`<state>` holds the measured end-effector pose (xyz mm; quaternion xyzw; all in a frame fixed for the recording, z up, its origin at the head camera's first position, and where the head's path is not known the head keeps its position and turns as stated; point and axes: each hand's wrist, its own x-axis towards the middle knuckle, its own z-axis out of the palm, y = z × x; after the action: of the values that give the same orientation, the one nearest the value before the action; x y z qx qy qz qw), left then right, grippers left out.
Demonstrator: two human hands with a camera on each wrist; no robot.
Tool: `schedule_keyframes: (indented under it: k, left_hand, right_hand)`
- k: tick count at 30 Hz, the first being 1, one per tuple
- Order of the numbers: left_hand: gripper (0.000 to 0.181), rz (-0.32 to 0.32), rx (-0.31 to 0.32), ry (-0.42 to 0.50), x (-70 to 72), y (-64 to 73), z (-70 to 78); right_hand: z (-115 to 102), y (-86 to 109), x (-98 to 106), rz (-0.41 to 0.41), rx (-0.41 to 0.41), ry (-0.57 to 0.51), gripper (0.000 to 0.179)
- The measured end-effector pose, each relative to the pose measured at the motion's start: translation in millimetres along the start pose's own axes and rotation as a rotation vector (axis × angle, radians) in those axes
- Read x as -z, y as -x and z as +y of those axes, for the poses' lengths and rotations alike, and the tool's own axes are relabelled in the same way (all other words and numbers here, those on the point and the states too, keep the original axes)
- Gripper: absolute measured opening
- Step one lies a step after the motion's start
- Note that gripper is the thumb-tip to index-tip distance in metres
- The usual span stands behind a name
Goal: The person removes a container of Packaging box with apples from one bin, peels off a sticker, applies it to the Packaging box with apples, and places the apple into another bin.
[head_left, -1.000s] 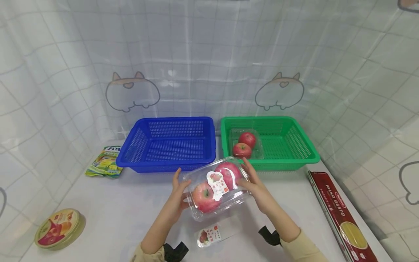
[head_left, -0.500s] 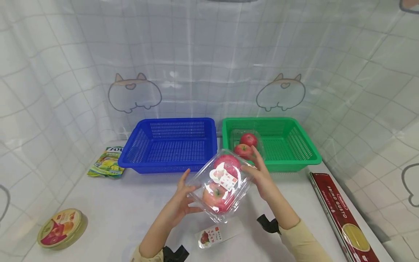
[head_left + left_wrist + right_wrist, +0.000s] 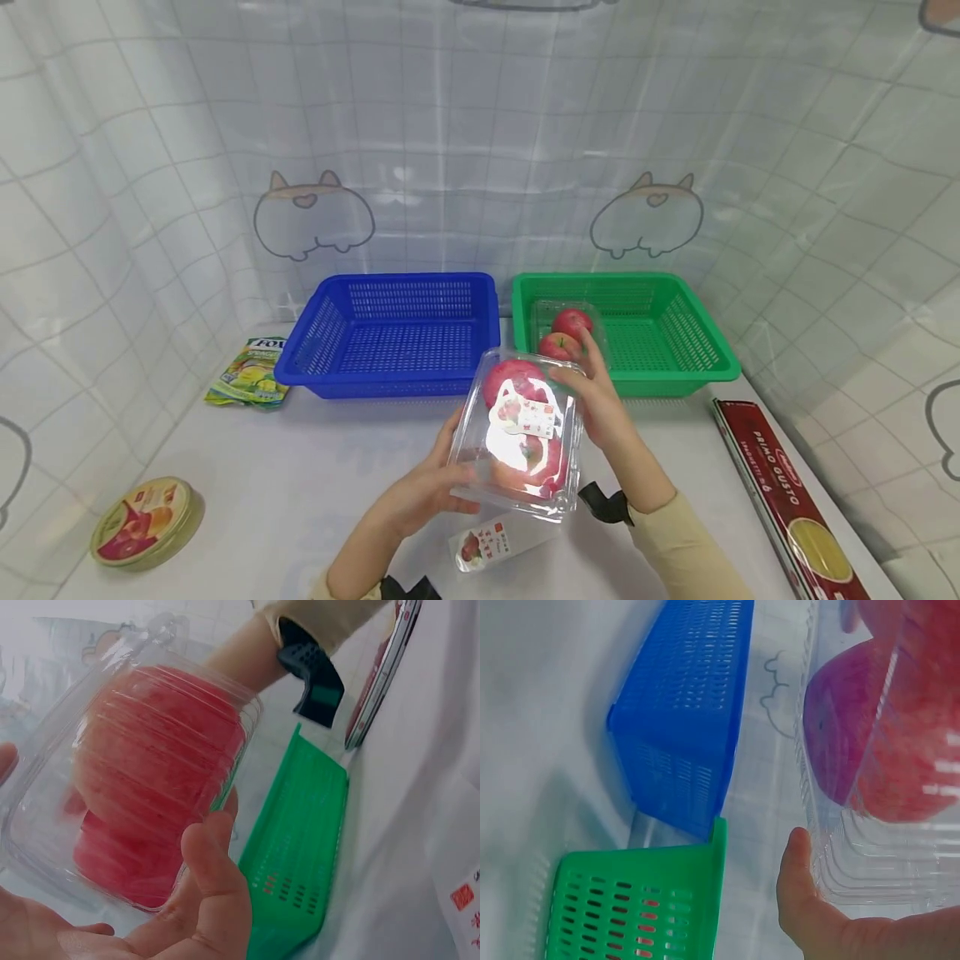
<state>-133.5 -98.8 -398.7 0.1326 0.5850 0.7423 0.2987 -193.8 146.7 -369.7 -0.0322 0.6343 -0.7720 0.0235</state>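
A clear plastic box of apples, with two red apples and a white label on its lid, is raised above the table in front of the baskets. My left hand grips its left side near the lower corner. On the opposite side my right hand holds the box by its upper right edge. The left wrist view shows the ribbed bottom of the box with fingers along its edge. In the right wrist view a thumb or finger lies against the corner of the box.
Behind stand a blue basket and a green basket; the green one holds another box with two apples. A labelled clear strip lies beneath the held box. Around are a FOX packet, a round tub and a spaghetti package.
The box of apples has turned from lying crosswise to nearly upright lengthwise, its lid still facing up toward the head camera. My left hand has moved right, staying with its side.
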Motion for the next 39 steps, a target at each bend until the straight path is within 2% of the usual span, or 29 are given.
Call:
schedule_keyframes:
  k: [7,13,21,31,39]
  left_hand:
    - [0.093,-0.013,-0.023,-0.003,-6.4,0.4,1.4]
    - [0.088,0.018,-0.079,0.023,-6.5,-1.1,2.8]
    - [0.090,0.097,-0.114,0.065,-0.8,-0.8,9.3]
    - [0.089,0.244,-0.158,0.055,17.4,-3.5,22.5]
    - [0.085,0.292,-0.184,0.076,29.6,-11.1,24.7]
  right_hand:
    - [1.6,-8.5,-6.5,0.002,0.026,-0.011,0.082]
    - [2.2,-13.5,-12.7,0.035,0.019,0.016,0.075]
    - [0.6,-11.5,-20.5,-0.014,0.049,0.022,0.070]
    - [3.9,7.6,-32.6,-0.126,-0.019,0.080,0.068]
    - [15.7,13.2,-40.3,-0.172,-0.090,0.124,0.067]
